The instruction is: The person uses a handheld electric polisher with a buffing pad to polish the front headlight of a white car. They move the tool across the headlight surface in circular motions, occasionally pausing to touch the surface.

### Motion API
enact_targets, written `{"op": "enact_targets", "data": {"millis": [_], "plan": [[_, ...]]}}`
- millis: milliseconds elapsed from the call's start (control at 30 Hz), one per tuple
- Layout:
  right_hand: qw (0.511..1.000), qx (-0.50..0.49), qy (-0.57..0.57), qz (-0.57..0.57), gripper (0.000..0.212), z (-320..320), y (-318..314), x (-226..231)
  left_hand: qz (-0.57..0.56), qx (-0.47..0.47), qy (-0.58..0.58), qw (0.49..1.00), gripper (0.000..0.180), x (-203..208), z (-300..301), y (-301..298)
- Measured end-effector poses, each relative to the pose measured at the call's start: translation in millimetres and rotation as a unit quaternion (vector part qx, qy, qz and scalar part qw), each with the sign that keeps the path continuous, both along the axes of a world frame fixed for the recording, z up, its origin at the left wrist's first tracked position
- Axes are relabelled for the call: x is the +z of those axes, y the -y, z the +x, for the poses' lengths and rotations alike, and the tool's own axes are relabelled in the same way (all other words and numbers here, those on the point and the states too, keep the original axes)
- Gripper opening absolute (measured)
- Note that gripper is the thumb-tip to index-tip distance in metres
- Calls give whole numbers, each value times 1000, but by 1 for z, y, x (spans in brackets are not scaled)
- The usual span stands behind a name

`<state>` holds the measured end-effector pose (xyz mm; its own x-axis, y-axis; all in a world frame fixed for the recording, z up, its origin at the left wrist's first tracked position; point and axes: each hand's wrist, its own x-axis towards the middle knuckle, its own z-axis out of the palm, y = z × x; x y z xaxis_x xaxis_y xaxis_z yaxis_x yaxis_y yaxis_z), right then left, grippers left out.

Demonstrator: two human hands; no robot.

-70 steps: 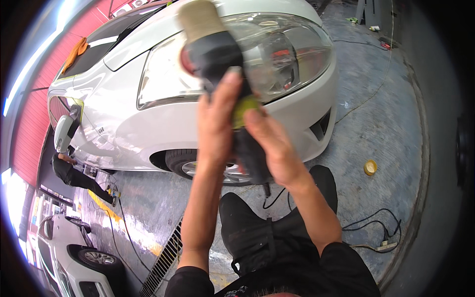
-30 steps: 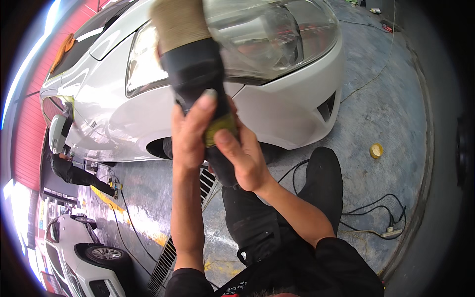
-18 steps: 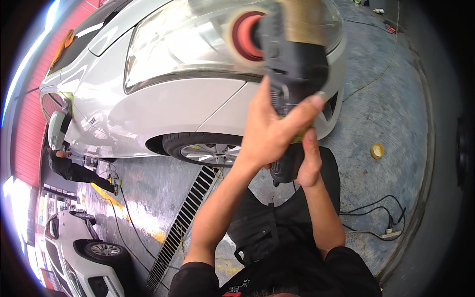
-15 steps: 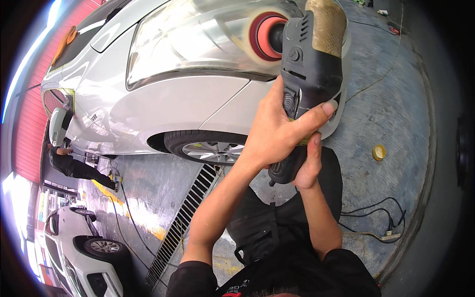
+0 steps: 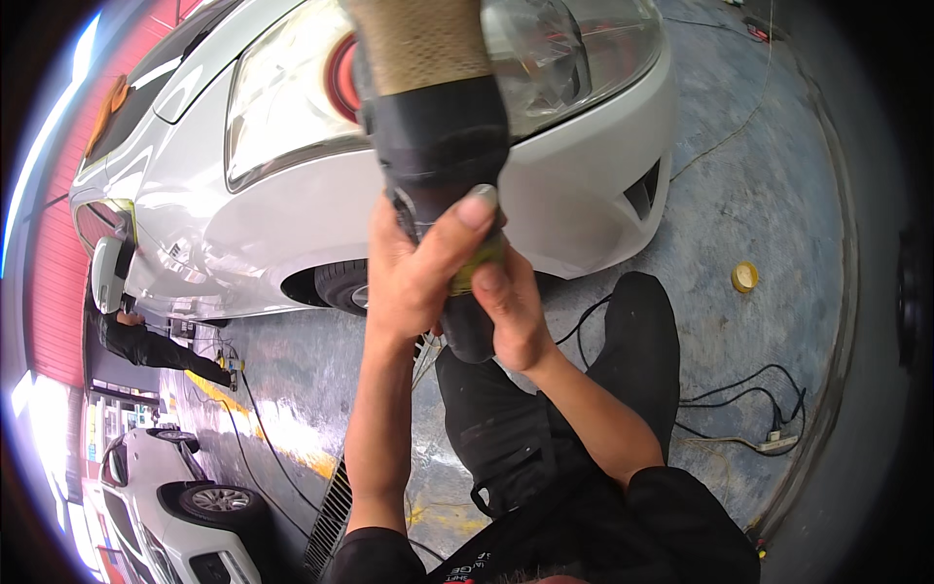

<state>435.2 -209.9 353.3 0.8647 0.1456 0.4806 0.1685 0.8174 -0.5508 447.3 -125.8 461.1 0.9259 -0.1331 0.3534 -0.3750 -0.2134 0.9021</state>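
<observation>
Two bare hands gripped one tool, a black handheld electric polishing machine (image 5: 438, 146) with a tan cloth-wrapped head and a round red pad. The left hand (image 5: 413, 268) wrapped the machine's body from the left, its fingers (image 5: 465, 216) clenched around the dark housing with one fingertip lying on top. The right hand (image 5: 508, 311) clasped the lower handle just below and to the right of those fingers, its fingers closed on a yellow-green part of the grip. Beneath both hands sat the person's black trouser leg (image 5: 545, 409), bent above the wet grey concrete floor (image 5: 759, 185). Past the fingers, the red pad pressed toward the clear headlight (image 5: 564, 49) of a white car (image 5: 292, 204), whose front bumper curved away to the right. Right of the fingers, well apart, a small round yellow lid (image 5: 745, 276) lay on the floor, and black cables (image 5: 749, 409) ran to a power strip lower right. Far left of the fingers, another person in dark clothes (image 5: 146, 346) crouched beside the car, with a second white car (image 5: 165, 506) beyond.
</observation>
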Motion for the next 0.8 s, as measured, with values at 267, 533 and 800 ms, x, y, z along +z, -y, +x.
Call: {"op": "enact_targets", "data": {"millis": [267, 533, 800], "plan": [[998, -27, 40, -50, 71, 10, -19, 22, -67, -34, 28, 997, 72, -6, 8, -40], [984, 7, 64, -166, 50, 17, 21, 32, -198, -37, 77, 976, 67, -21, 11, -19], [995, -87, -31, -25, 51, 5, 47, -16, -19, -30, -51, 998, 50, -19, 9, 47]]}}
